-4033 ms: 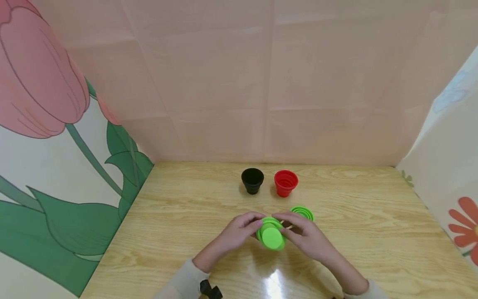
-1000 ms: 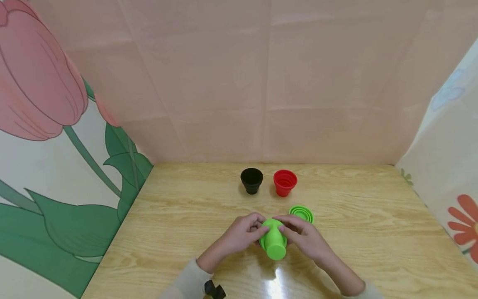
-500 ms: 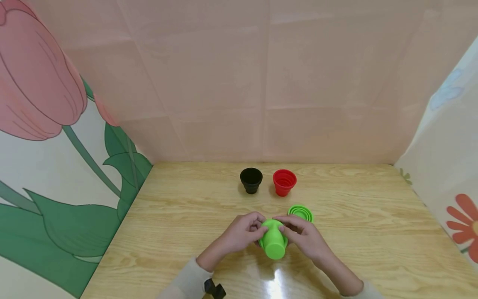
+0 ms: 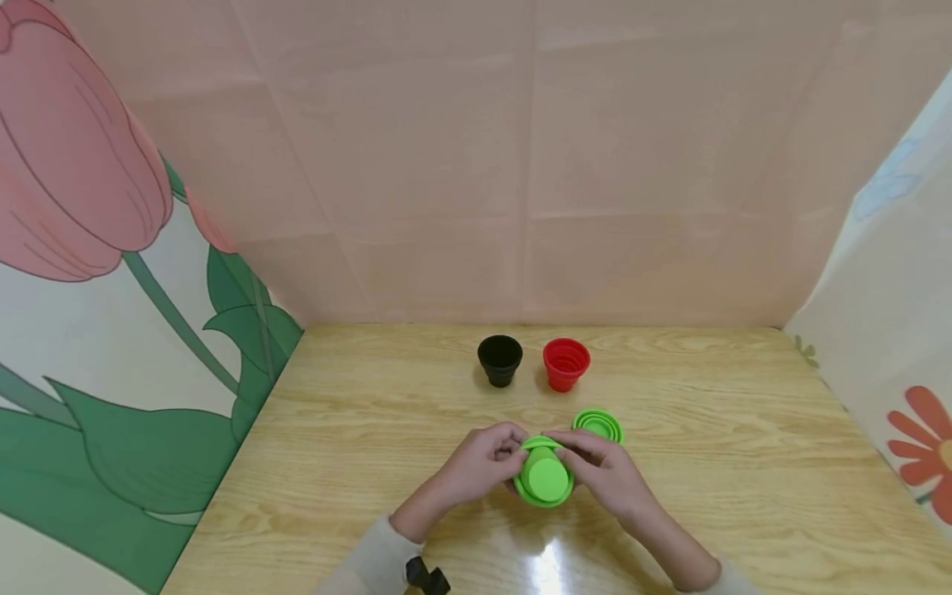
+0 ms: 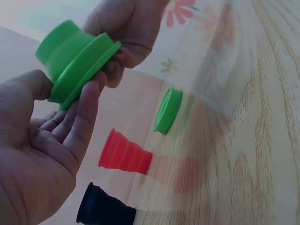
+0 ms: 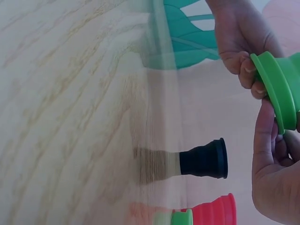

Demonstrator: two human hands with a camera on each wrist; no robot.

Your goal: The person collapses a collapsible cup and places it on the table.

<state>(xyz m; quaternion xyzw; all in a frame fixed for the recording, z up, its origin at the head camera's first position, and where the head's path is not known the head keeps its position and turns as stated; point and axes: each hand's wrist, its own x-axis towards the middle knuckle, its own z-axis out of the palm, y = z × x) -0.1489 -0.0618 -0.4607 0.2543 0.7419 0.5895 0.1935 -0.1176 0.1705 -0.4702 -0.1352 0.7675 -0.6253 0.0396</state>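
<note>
Both hands hold a green collapsible cup above the table, its base pointing toward the person. My left hand pinches the rim from the left, thumb on the outer wall. On the other side my right hand grips the same rim between thumb and fingers. The left wrist view shows the cup partly extended, with a stepped wall and a wide rim. Just beyond the right hand lies a second green cup, folded flat with its rings showing.
A black cup and a red cup stand upright side by side farther back on the wooden table. A pink cloth backdrop rises along the table's far edge.
From its longer shape half a second ago, the held cup now looks shorter, its base nearer the rim. Both hands keep nearly the same place; the other cups have not moved.
</note>
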